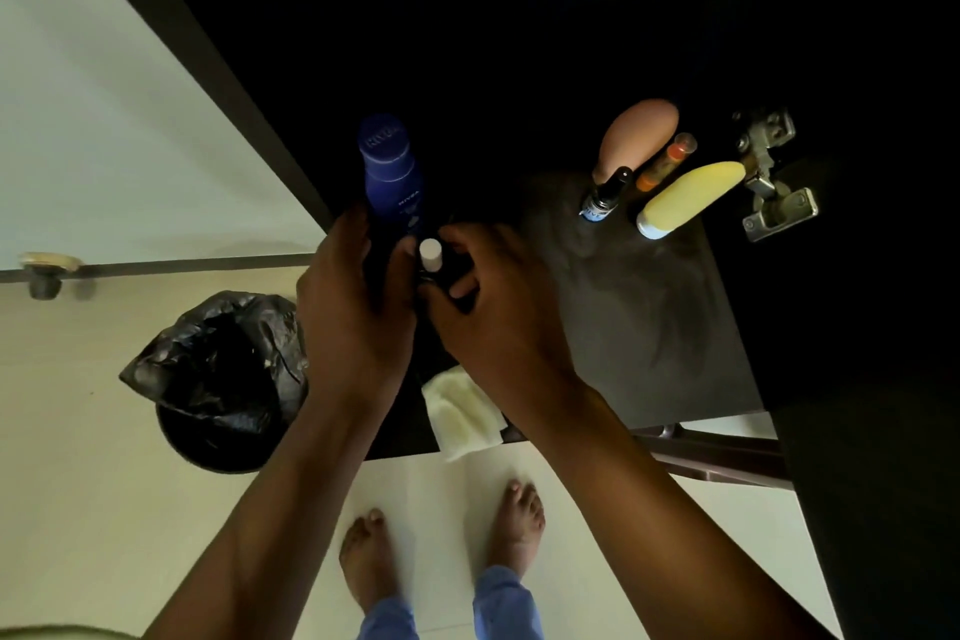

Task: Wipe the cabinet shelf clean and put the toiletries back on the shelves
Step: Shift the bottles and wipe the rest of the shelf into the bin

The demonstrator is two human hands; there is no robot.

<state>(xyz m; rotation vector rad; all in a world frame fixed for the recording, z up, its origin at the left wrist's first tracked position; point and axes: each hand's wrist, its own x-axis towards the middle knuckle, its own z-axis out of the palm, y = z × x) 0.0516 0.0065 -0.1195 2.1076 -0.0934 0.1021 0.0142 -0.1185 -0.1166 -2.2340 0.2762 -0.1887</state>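
Head view: dark shelf (649,327); pale floor (104,483); left hand (353,317) grips blue bottle (389,172); right hand (498,317) grip unclear.

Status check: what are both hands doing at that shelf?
Left hand grips tall blue bottle. Right hand holds small white-capped bottle. Pale folded cloth at shelf edge.

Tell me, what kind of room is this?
Probably a bathroom: a dark cabinet shelf holds toiletries such as a blue Nivea bottle, and a lined waste bin stands on a pale tiled floor.
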